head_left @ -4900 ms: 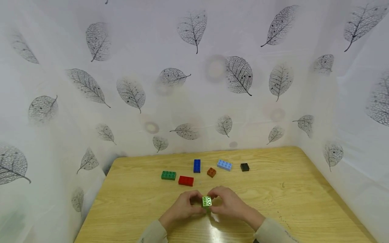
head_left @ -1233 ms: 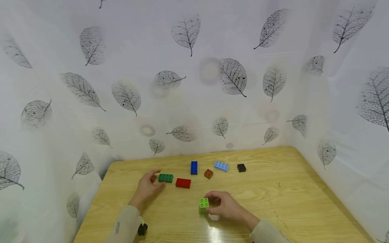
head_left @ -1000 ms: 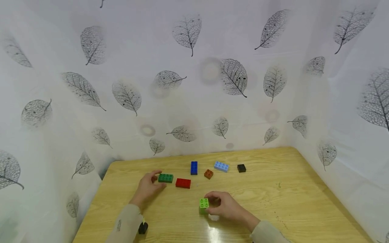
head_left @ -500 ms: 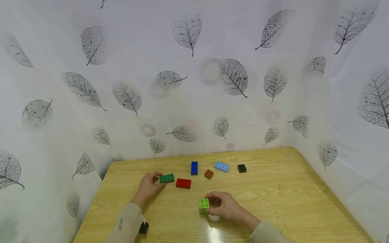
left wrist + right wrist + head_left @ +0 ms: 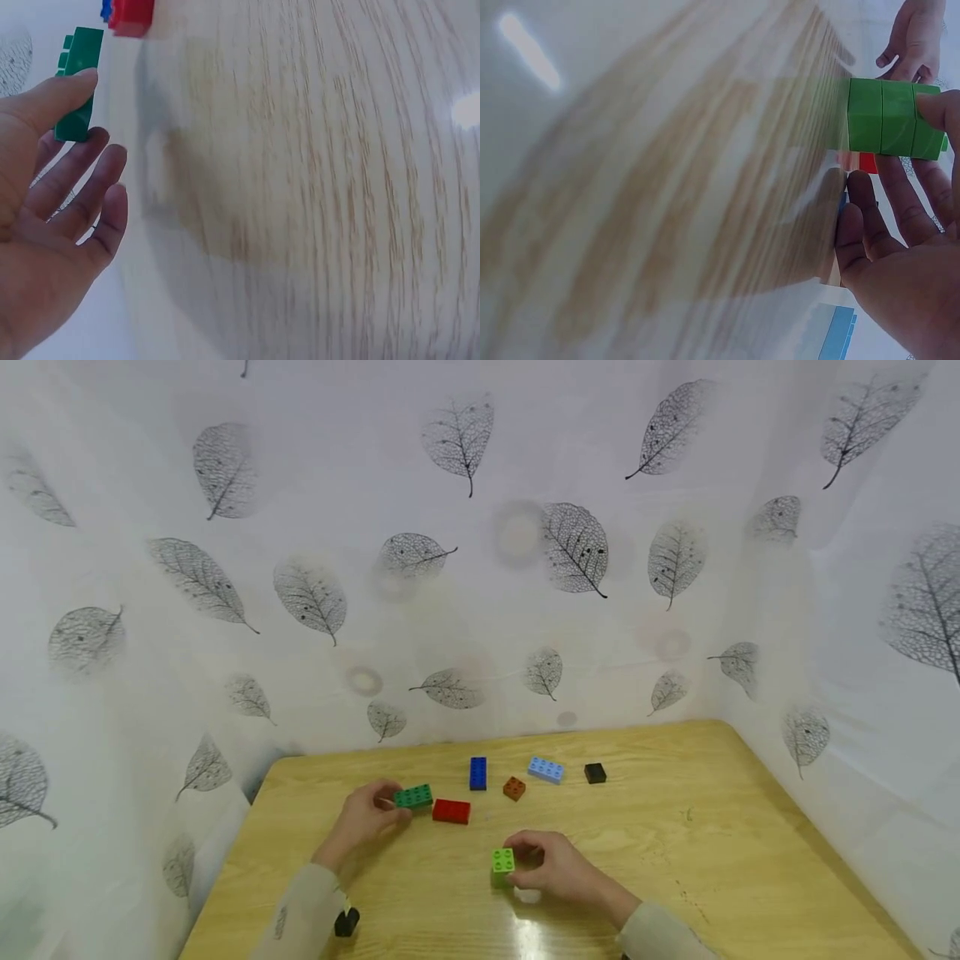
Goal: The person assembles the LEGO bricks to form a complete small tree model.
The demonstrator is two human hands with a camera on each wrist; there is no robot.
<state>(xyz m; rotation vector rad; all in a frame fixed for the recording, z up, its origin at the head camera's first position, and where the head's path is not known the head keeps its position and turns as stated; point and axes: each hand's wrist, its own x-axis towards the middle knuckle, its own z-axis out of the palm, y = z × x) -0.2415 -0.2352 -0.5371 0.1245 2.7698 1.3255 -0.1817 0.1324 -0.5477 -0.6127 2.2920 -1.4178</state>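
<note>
My left hand (image 5: 365, 817) pinches a dark green toy building brick (image 5: 414, 797) by its left end. In the left wrist view, the thumb lies across the green brick (image 5: 79, 105), and the other fingers are spread loosely below it. Whether that brick is off the table cannot be told. Nearer the front, my right hand (image 5: 558, 866) holds a small upright stack of light green bricks (image 5: 502, 867), studs up. Three layers show on the stack (image 5: 897, 120) in the right wrist view, with the thumb on its top layer and fingers behind.
A red brick (image 5: 452, 812) lies just right of the dark green one. Farther back on the wooden table (image 5: 675, 860) are a blue brick (image 5: 477, 773), a brown brick (image 5: 513, 788), a light blue brick (image 5: 545, 769) and a black brick (image 5: 595, 773). A leaf-patterned curtain (image 5: 465, 610) surrounds the table.
My left hand has left the light green stack, reached to the dark green brick and taken hold of it. That brick has turned slightly and shifted right. The right hand has stayed at the stack.
</note>
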